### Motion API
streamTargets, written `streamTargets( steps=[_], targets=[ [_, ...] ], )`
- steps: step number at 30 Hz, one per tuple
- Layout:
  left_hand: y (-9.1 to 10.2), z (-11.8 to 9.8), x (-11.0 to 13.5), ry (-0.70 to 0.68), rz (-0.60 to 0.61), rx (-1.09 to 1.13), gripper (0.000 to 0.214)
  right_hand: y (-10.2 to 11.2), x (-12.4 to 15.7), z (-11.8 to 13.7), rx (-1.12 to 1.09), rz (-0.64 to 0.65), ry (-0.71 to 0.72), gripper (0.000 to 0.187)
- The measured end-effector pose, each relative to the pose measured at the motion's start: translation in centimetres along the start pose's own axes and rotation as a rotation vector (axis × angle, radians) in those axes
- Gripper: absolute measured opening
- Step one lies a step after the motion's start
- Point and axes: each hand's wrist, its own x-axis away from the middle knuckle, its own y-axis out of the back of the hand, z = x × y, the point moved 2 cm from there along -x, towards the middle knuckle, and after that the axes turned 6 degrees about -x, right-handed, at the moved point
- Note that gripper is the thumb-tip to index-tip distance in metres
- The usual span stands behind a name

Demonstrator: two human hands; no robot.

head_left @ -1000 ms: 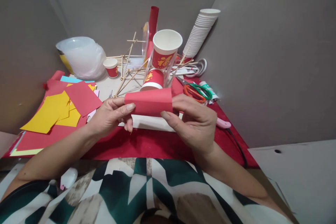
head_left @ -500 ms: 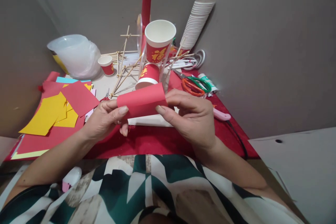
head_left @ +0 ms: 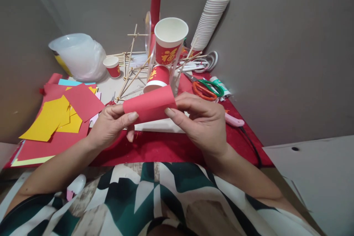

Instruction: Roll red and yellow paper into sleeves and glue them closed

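From my end I can read just one character: a yellow 福 on the red band of the large upright cup [head_left: 166, 48]; yellow print also shows on the cup below it [head_left: 159, 77] and on the small cup [head_left: 112, 67], but I cannot make it out

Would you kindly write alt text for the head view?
A person's left hand and right hand hold a curved red paper piece at a red-covered table. Beyond are red-and-white paper cups and thin wooden sticks.
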Motion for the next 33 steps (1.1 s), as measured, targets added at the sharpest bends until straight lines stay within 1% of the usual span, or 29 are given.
streamTargets(
  steps=[3, 6, 10, 12, 13, 14, 16, 17, 18, 19, 20, 21, 22, 24, 26, 27, 28, 29, 33],
  targets=[
    [0.2, 0.1, 0.1, -0.040, 0.016, -0.049, 0.025, 0.0, 0.0, -0.1, 0.021, -0.015, -0.023, 0.009],
    [0.2, 0.2, 0.2, -0.077, 0.030, -0.063, 0.019, 0.0, 0.0, -0.1, 0.025, -0.010, -0.057, 0.010],
    [0.4, 0.3, 0.1, -0.063, 0.026, -0.081, 0.015, 0.0, 0.0, -0.1, 0.015, -0.001, -0.082, 0.011],
    [0.9, 0.1, -0.3, -0.073, 0.008, -0.089, 0.020, 0.2, 0.0, -0.1, 0.004, -0.003, -0.099, 0.012],
    [1.2, -0.2, -0.5, -0.106, -0.019, -0.086, 0.025, 0.3, 0.0, -0.1, -0.006, -0.004, -0.107, 0.013],
    [1.7, -0.5, -0.8, -0.165, -0.068, -0.082, 0.028, 0.5, 0.0, 0.0, -0.018, 0.000, -0.118, 0.013],
    [2.7, -1.3, -1.2, -0.339, -0.222, -0.100, 0.029, 0.7, 0.0, 0.0, -0.043, 0.040, -0.150, 0.012],
    [3.0, -1.8, -1.3, -0.439, -0.305, -0.132, 0.027, 0.8, 0.0, 0.1, -0.057, 0.085, -0.164, 0.011],
    [3.2, -2.3, -1.2, -0.544, -0.359, -0.180, 0.022, 0.8, 0.1, 0.2, -0.072, 0.145, -0.174, 0.009],
    [3.1, -2.7, -1.0, -0.638, -0.370, -0.242, 0.014, 0.7, 0.1, 0.3, -0.084, 0.213, -0.176, 0.007],
    [2.8, -3.1, -0.8, -0.712, -0.337, -0.314, 0.011, 0.6, 0.1, 0.5, -0.092, 0.287, -0.170, 0.007],
    [2.3, -3.5, -0.5, -0.769, -0.256, -0.393, 0.019, 0.4, 0.2, 0.6, -0.092, 0.364, -0.160, 0.007],
    [1.6, -3.7, -0.3, -0.785, -0.150, -0.475, 0.030, 0.2, 0.2, 0.7, -0.083, 0.438, -0.148, 0.007],
    [0.3, -4.2, 0.2, -0.762, 0.065, -0.633, 0.044, -0.2, 0.4, 0.7, -0.039, 0.561, -0.130, 0.008],
    [-0.7, -4.5, 0.3, -0.720, 0.271, -0.747, 0.048, -0.4, 0.5, 0.5, 0.001, 0.629, -0.115, 0.008],
    [-1.0, -4.6, 0.3, -0.695, 0.350, -0.781, 0.048, -0.5, 0.5, 0.5, 0.012, 0.648, -0.108, 0.008],
    [-1.1, -4.8, 0.2, -0.673, 0.401, -0.801, 0.046, -0.5, 0.6, 0.4, 0.018, 0.662, -0.104, 0.008],
    [-1.1, -4.9, 0.0, -0.651, 0.426, -0.811, 0.043, -0.5, 0.6, 0.3, 0.022, 0.677, -0.105, 0.008],
    [-0.6, -5.2, -0.8, -0.575, 0.449, -0.783, 0.028, -0.5, 0.5, 0.2, 0.023, 0.695, -0.119, 0.008]
  ],
)
